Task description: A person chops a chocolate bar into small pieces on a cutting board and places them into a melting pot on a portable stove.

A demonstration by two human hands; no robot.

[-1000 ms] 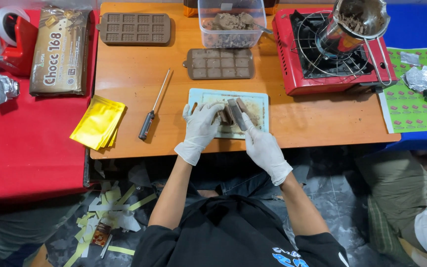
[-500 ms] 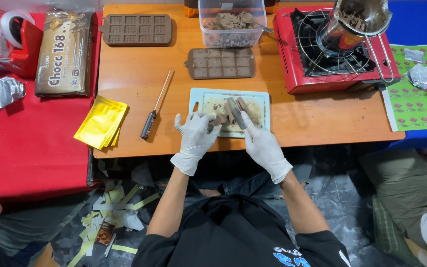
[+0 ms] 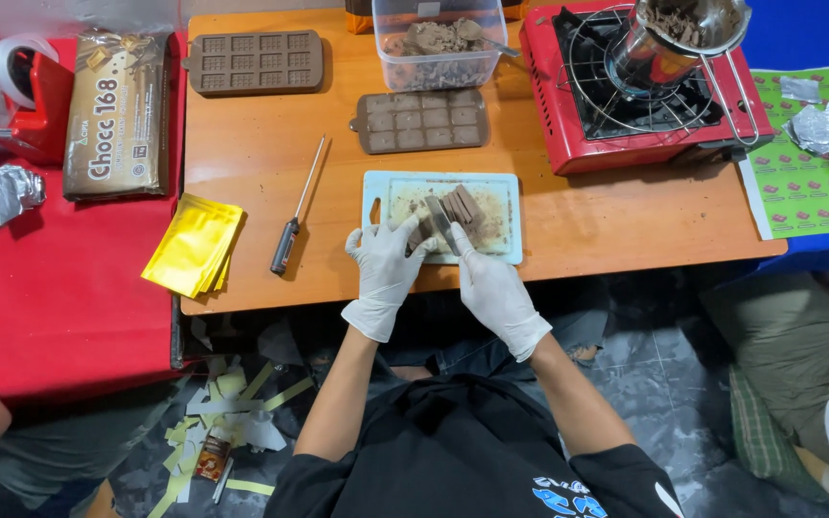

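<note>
A pale cutting board [image 3: 501,192] lies at the near edge of the wooden table, dusted with chocolate crumbs. On it sits a brown chocolate block [image 3: 462,203]. My left hand [image 3: 384,271], in a white glove, rests its fingertips on the block's left end. In its own white glove, my right hand [image 3: 493,291] is shut on a knife [image 3: 438,217], whose blade lies across the block.
Two brown chocolate moulds [image 3: 420,121] [image 3: 256,61], a clear tub of chocolate pieces [image 3: 438,43] and a red gas stove [image 3: 640,96] with a metal pot [image 3: 683,34] stand behind. A probe thermometer [image 3: 295,211], yellow pouches [image 3: 194,245] and a chocolate pack [image 3: 115,115] lie left.
My left hand's fingers, spread half a second ago, have settled on the chocolate block. The knife hand stays on the board.
</note>
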